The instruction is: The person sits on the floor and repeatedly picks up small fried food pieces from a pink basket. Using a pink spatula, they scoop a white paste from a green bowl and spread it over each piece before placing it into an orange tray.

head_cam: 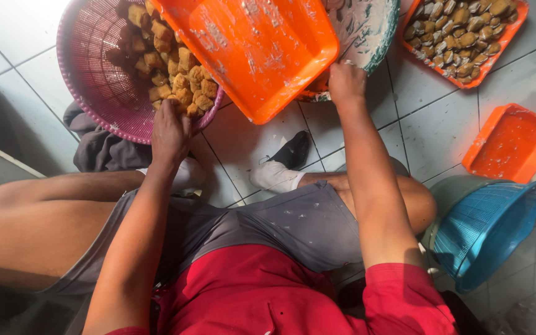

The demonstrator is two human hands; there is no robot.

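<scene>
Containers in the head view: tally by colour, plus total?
Orange: 3, namely the smeared tray up front, the tray of browned pieces and the bare tray on the floor.
Pink: 1, the basket at the left hand.
Blue: 1, the basket.
Teal-rimmed: 1, the basin by the right hand.
Total: 6
</scene>
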